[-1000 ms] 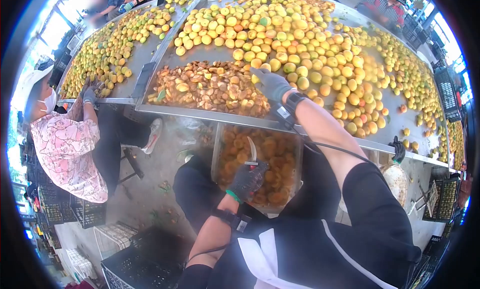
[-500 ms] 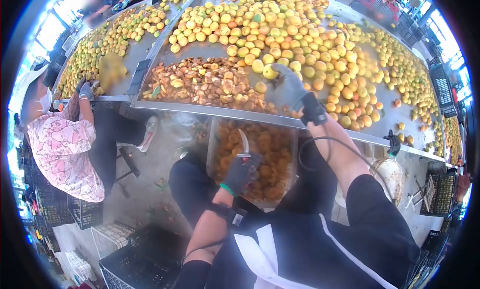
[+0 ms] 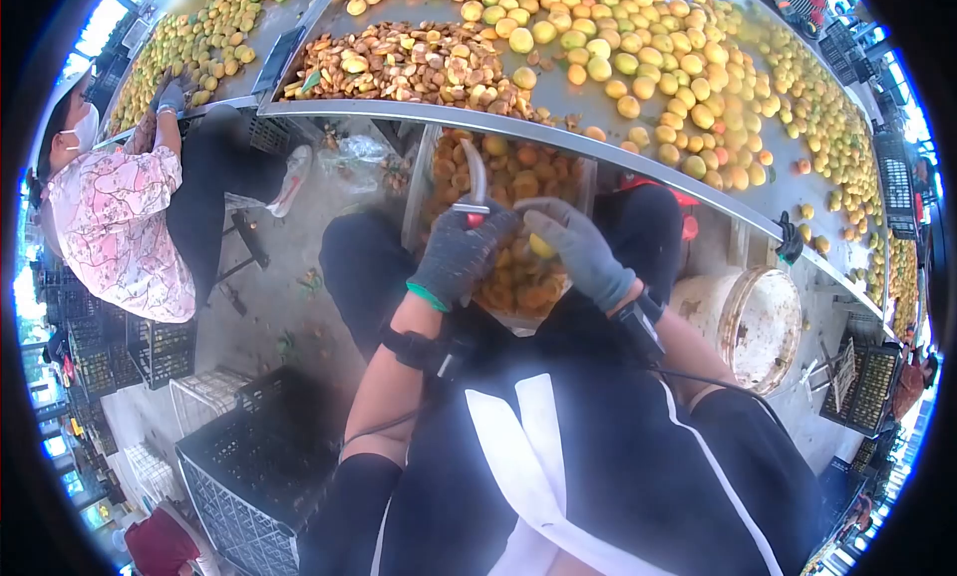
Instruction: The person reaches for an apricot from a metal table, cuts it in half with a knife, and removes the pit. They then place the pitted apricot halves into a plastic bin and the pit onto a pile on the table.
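Note:
My left hand [image 3: 459, 257], in a dark glove with a green cuff, is closed round the red handle of a curved knife [image 3: 475, 172]. The blade points up and away from me. Close beside it, my right hand [image 3: 576, 247] in a grey glove has its fingers closed on a yellow apricot [image 3: 541, 246], mostly covered by the glove. Both hands are over a crate [image 3: 588, 185] between my knees, filled with orange apricots that look cut. Wrist straps with cables sit on both forearms.
A metal-edged table [image 3: 419, 112] bears a heap of brown pits [image 3: 409, 68] and many whole apricots [image 3: 688, 88]. A co-worker in a pink patterned shirt [image 3: 120, 222] sits at left. A black crate [image 3: 249, 466] stands at lower left, a dirty white bucket [image 3: 763, 327] at right.
My right hand has come down from the fruit on the table to beside my left hand, bringing an apricot. The left hand keeps the knife. The view has tilted downward.

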Tool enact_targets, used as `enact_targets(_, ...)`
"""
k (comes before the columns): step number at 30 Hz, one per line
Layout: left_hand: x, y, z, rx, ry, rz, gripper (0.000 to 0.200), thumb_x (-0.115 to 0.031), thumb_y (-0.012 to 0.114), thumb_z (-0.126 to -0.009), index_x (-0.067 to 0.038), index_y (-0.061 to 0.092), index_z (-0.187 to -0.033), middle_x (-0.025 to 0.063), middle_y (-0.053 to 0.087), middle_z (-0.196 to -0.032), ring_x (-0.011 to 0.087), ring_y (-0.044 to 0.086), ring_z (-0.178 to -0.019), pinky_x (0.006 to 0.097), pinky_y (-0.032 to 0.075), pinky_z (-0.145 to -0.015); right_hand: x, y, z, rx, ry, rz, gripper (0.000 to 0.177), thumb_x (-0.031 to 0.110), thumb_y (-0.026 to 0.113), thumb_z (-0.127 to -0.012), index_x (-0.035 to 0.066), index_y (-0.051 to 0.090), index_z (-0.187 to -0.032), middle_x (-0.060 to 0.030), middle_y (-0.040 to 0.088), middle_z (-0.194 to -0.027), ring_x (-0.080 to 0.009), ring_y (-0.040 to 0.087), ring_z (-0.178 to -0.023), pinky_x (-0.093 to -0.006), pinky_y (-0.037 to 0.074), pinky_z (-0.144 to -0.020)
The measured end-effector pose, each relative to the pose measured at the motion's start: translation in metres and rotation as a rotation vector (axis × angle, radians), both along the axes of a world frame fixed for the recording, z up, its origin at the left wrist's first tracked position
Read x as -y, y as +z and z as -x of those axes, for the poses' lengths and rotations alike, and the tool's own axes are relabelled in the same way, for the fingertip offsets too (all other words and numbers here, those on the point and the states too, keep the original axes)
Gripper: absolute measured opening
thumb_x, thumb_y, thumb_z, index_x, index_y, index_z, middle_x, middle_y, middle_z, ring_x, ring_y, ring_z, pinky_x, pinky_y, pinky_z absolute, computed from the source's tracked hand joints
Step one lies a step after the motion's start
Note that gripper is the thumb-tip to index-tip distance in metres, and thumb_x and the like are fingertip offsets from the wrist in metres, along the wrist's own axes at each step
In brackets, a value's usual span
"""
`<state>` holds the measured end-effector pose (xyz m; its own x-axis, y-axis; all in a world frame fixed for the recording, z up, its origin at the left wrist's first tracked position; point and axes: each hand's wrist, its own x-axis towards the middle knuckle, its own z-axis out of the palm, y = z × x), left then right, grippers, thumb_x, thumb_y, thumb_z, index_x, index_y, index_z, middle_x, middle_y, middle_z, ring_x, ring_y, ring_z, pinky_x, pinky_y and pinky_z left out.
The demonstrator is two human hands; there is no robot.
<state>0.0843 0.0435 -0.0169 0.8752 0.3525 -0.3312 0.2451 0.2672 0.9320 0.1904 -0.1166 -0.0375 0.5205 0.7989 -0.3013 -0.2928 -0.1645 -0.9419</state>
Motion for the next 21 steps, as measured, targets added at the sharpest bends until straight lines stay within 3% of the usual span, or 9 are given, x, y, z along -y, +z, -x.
enact_targets(2,0.005,-0.018,0.006,0.102,-0.109,-0.579,0.021,-0.021,0.071,-0.085,-0.004,0.064,-0.093,0.0116,0.065,-0.081,0.0265,0.065,-0.077,0.0371,0.052,-0.07,-0.004,0.003,-0.005,0.215,-0.087,0.003,0.035,0.029,0.068,-0.09,0.004,0.064,-0.114,-0.0038,0.064,-0.097,-0.0152,0.059,-0.095,-0.0283,0.047,-0.085)
enact_targets(4,0.011,-0.026,0.01,-0.026,-0.243,-0.889,0.027,-0.028,0.073,-0.081,-0.005,0.066,-0.094,0.0181,0.066,-0.087,0.0328,0.065,-0.083,0.0407,0.052,-0.072,-0.001,-0.004,-0.007,0.551,0.012,-0.043,0.032,0.027,0.07,-0.089,0.004,0.065,-0.111,-0.0038,0.064,-0.096,-0.016,0.059,-0.095,-0.0287,0.047,-0.085)
enact_targets(5,0.014,-0.055,0.012,0.227,-0.189,-0.811,0.033,-0.032,0.073,-0.08,-0.005,0.065,-0.098,0.0196,0.066,-0.09,0.035,0.064,-0.088,0.0439,0.052,-0.075,-0.005,-0.005,-0.013,0.895,0.091,-0.086,0.03,0.025,0.072,-0.087,0.004,0.067,-0.107,-0.0037,0.064,-0.095,-0.0167,0.059,-0.094,-0.0291,0.047,-0.084)
enact_targets(7,0.015,-0.026,0.022,0.071,-0.307,-0.661,0.027,-0.017,0.075,-0.082,-0.005,0.063,-0.102,0.0112,0.066,-0.087,0.0242,0.064,-0.081,0.037,0.052,-0.073,-0.005,-0.014,-0.011,0.625,0.056,-0.131,0.018,0.017,0.071,-0.087,0.004,0.068,-0.1,-0.0048,0.063,-0.093,-0.0175,0.06,-0.094,-0.0294,0.047,-0.083)
enact_targets(9,0.016,0.006,0.035,-0.049,-0.338,0.135,0.031,-0.024,0.071,-0.088,-0.006,0.059,-0.11,0.0016,0.061,-0.08,0.0101,0.059,-0.065,0.0228,0.048,-0.056,0.0,0.02,-0.009,0.231,0.175,-0.161,0.01,0.011,0.067,-0.09,0.005,0.068,-0.098,-0.0046,0.061,-0.095,-0.0184,0.059,-0.094,-0.0298,0.046,-0.085)
enact_targets(13,0.019,0.013,0.053,0.107,-0.393,0.909,0.039,-0.03,0.062,-0.094,-0.003,0.053,-0.121,0.0035,0.06,-0.077,0.0108,0.055,-0.049,0.0201,0.042,-0.042,0.005,0.016,-0.014,0.094,0.38,-0.489,0.012,0.012,0.065,-0.092,0.004,0.068,-0.099,-0.0048,0.06,-0.103,-0.0162,0.057,-0.096,-0.029,0.045,-0.087)
enact_targets(17,0.023,0.015,0.049,0.056,-0.318,0.865,0.043,-0.03,0.062,-0.094,-0.003,0.051,-0.127,0.0054,0.06,-0.076,0.0121,0.051,-0.042,0.0195,0.036,-0.036,0.003,0.024,-0.009,-0.033,0.327,-0.418,0.015,0.013,0.064,-0.093,0.004,0.067,-0.105,-0.0041,0.06,-0.11,-0.0141,0.055,-0.105,-0.0294,0.042,-0.096)
enact_targets(20,0.027,0.006,0.036,0.016,-0.255,0.336,0.041,-0.029,0.061,-0.095,-0.005,0.051,-0.127,0.0057,0.06,-0.077,0.0119,0.055,-0.049,0.0207,0.041,-0.042,0.015,0.055,0.003,0.092,0.261,-0.219,0.022,0.015,0.065,-0.093,0.002,0.065,-0.111,-0.0051,0.062,-0.113,-0.0129,0.057,-0.102,-0.0284,0.044,-0.094)
enact_targets(21,0.027,-0.015,0.034,0.17,-0.24,-0.299,0.037,-0.029,0.061,-0.095,-0.007,0.052,-0.124,0.004,0.059,-0.078,0.0108,0.056,-0.054,0.0214,0.043,-0.046,0.016,0.06,0.006,0.242,0.23,-0.12,0.024,0.016,0.065,-0.093,0.001,0.065,-0.112,-0.0053,0.063,-0.113,-0.0123,0.058,-0.101,-0.0279,0.045,-0.093)
